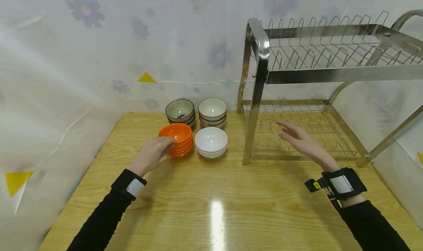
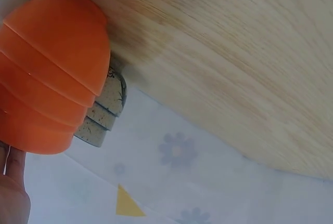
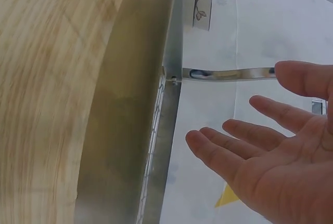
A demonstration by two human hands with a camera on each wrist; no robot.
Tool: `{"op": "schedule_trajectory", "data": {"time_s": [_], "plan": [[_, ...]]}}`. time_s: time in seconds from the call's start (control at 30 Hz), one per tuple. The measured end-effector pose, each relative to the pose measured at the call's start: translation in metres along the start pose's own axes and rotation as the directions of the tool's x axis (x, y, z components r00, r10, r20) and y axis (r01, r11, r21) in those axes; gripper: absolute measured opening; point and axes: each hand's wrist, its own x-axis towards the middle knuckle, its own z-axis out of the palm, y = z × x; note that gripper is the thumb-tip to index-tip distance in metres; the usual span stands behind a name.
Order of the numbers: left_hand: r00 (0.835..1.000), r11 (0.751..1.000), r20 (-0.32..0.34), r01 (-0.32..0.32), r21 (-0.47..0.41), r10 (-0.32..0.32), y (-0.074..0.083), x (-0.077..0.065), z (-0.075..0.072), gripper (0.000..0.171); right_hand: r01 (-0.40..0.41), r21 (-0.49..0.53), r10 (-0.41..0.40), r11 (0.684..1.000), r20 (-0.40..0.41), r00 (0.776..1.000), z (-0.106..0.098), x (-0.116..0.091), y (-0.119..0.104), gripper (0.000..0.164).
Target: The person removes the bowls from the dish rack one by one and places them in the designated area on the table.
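Observation:
My left hand (image 1: 152,154) is at the left front rim of a stack of orange bowls (image 1: 182,148), its curled fingers pinching the rim of the top bowl. The left wrist view shows the orange stack (image 2: 52,73) from the side, with fingers (image 2: 15,169) against its edge; part of the grip is out of frame. My right hand (image 1: 299,140) hovers in front of the metal rack's lower shelf, holding nothing. In the right wrist view its fingers (image 3: 218,154) are spread and relaxed, palm visible.
White bowls (image 1: 211,142) stand stacked right of the orange ones. Behind are speckled grey-green bowls (image 1: 180,111) and dark-rimmed cream bowls (image 1: 212,109). A two-tier metal dish rack (image 1: 256,96) stands on the right of the wooden table (image 1: 185,207), near a flowered curtain (image 1: 185,41).

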Motion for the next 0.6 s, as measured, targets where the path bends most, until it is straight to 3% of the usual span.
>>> {"op": "schedule_trajectory", "data": {"time_s": [0.27, 0.43, 0.6], "plan": [[1.000, 1.000, -0.008, 0.000, -0.012, 0.000, 0.000, -0.002, 0.003, 0.013, 0.027, -0.122, -0.035, 0.992, -0.062, 0.997, 0.004, -0.016, 0.001, 0.058], [1.000, 1.000, 0.013, 0.024, -0.016, -0.024, 0.003, -0.004, 0.003, 0.015, 0.073, -0.273, -0.113, 0.959, -0.135, 0.984, 0.011, -0.026, 0.005, 0.054], [0.999, 0.999, 0.014, 0.029, -0.013, -0.029, 0.003, -0.007, 0.004, 0.020, 0.106, -0.343, -0.182, 0.933, -0.196, 0.964, 0.017, -0.032, 0.011, 0.053]]}}
